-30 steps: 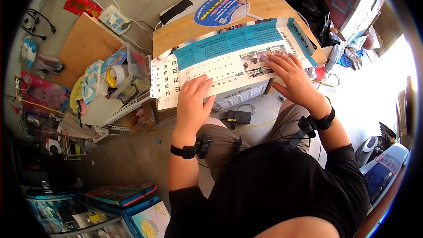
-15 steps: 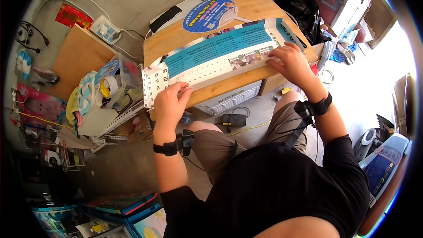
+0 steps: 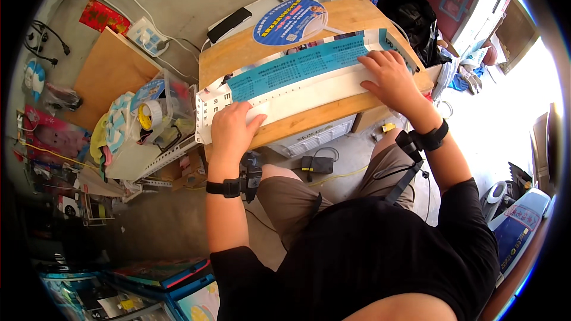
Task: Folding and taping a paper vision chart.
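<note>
On a wooden table (image 3: 351, 12) lies a long printed eye chart sheet (image 3: 297, 71), teal and white, its edges bent up like a shallow tray. Rows of E-shaped marks show at its left end. My left hand (image 3: 233, 126) grips the near edge by the left end, fingers over the fold and thumb toward me. At the right end my right hand (image 3: 389, 80) holds the same edge, fingers bent over onto the inner side and thumb spread below. A plain white strip of the sheet stands between the hands. Fingertips are partly hidden.
Beyond the sheet are a blue round paper fan (image 3: 285, 22) and a black phone (image 3: 229, 24). To the left stand a clear plastic bin (image 3: 178, 95), a tape roll (image 3: 148, 115) and a power strip (image 3: 146, 37). Black bags (image 3: 410, 21) sit at the back right.
The near edge of the sheet has turned up and inward, so a white strip now covers the small pictures and some dots. Both hands have shifted slightly with it.
</note>
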`<action>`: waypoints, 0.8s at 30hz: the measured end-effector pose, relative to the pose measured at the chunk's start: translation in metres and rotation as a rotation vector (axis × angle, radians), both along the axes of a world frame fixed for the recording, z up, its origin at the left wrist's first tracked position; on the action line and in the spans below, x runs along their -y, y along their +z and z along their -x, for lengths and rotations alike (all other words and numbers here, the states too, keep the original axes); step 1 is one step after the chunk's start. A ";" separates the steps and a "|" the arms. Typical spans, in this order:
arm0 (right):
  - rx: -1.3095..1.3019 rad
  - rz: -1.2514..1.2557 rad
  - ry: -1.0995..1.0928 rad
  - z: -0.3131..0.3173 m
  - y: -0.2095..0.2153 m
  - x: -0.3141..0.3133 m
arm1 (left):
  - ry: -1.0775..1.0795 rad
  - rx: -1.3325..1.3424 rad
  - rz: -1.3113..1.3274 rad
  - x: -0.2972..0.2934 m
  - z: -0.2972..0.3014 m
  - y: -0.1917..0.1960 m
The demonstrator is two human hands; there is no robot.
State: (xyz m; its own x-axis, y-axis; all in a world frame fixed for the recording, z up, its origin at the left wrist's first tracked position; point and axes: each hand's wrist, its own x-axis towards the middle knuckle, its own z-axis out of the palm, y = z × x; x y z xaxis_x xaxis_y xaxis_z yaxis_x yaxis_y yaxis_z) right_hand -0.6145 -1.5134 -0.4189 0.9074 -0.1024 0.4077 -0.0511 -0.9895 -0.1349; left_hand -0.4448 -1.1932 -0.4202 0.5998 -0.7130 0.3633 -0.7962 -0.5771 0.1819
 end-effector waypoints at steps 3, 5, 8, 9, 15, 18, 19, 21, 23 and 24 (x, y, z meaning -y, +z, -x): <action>0.092 0.290 -0.008 -0.004 -0.011 -0.019 | -0.045 0.080 0.022 0.002 0.000 -0.003; 0.098 0.374 0.185 -0.003 -0.022 -0.037 | -0.043 0.097 0.034 0.001 0.001 -0.005; 0.024 0.157 0.404 -0.002 -0.036 -0.069 | -0.035 0.092 0.029 0.001 0.000 -0.007; 0.023 0.156 0.404 -0.002 -0.037 -0.075 | -0.037 0.101 0.031 0.001 0.000 -0.008; -0.032 0.059 0.332 -0.005 -0.041 -0.086 | -0.057 0.242 0.107 0.009 0.014 -0.006; -0.022 0.049 0.342 -0.006 -0.042 -0.087 | -0.165 0.265 0.144 0.015 0.032 -0.022; -0.022 0.048 0.344 -0.006 -0.042 -0.087 | -0.255 0.206 0.137 0.018 0.040 -0.029; -0.013 0.029 0.353 -0.007 -0.042 -0.086 | -0.315 0.148 0.119 0.031 0.062 -0.031; -0.013 -0.003 0.357 -0.007 -0.040 -0.086 | -0.378 0.090 0.101 0.037 0.075 -0.031; -0.011 -0.033 0.364 -0.007 -0.039 -0.086 | -0.361 0.122 0.093 0.038 0.079 -0.032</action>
